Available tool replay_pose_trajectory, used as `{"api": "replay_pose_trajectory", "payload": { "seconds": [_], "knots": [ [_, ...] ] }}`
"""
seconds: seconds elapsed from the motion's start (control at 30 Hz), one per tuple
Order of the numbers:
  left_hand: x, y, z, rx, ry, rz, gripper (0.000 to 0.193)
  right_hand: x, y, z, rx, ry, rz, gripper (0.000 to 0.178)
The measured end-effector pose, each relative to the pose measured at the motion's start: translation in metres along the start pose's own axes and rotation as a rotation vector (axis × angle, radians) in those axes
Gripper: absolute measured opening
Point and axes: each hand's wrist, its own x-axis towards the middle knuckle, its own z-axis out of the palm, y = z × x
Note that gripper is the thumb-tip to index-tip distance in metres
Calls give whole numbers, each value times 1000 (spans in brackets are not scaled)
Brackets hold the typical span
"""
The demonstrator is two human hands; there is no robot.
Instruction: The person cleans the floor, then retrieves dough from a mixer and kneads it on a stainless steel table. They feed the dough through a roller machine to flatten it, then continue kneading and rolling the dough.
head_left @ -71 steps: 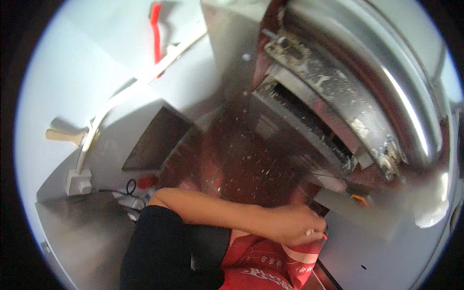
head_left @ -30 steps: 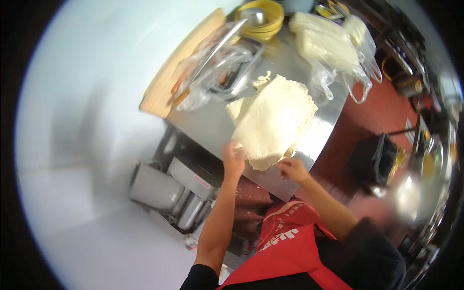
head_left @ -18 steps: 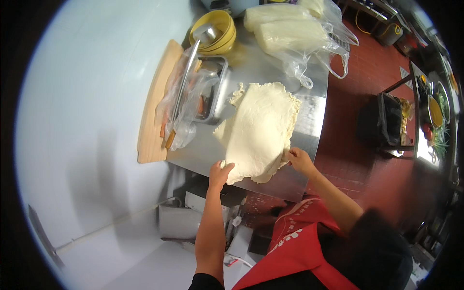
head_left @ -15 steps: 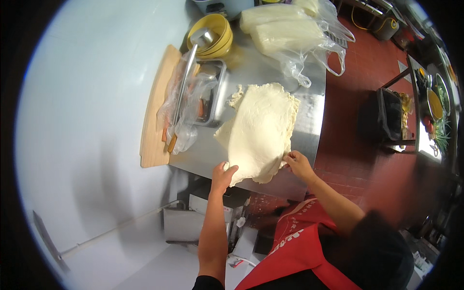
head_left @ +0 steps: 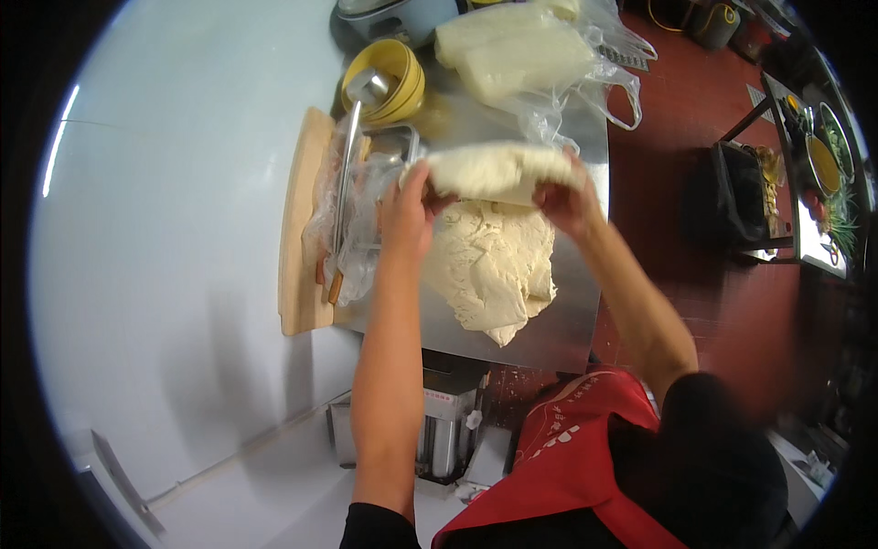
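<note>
A pale dough sheet [head_left: 489, 171] is raised above the steel table, its upper edge blurred by motion. My left hand [head_left: 408, 209] grips its left end and my right hand [head_left: 567, 203] its right end, fingers closed round the edge. Below, between my forearms, lies a rough, lumpy dough mass [head_left: 494, 265] on the table, with ragged edges and a pointed near end. Whether the raised sheet and this mass are joined is hidden.
Along the wall stands a wooden board [head_left: 303, 229], beside a long-handled ladle [head_left: 347, 174], plastic wrap and a metal tray [head_left: 395, 142]. Yellow bowls [head_left: 409, 91] and a bag of pale dough [head_left: 517, 55] occupy the far end. The steel table [head_left: 578, 274] ends at the right above red floor.
Both hands have moved from the near edge of the dough to its far side, carrying the sheet up and away. The rough dough surface beneath now shows.
</note>
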Motion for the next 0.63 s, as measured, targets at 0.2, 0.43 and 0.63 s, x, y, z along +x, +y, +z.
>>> {"api": "replay_pose_trajectory", "payload": {
  "seconds": [0.2, 0.43, 0.63],
  "knots": [
    [-44, -93, -74, 443, 244, -52, 27, 3, -11, -39, -908, 363, 232, 38],
    [-147, -245, -143, -29, 663, -396, 59, -52, 63, -120, -1767, 654, 59, 45],
    [-132, -253, -155, -98, 511, -418, 76, -41, 82, -168, -988, 916, 183, 61]
  ]
}}
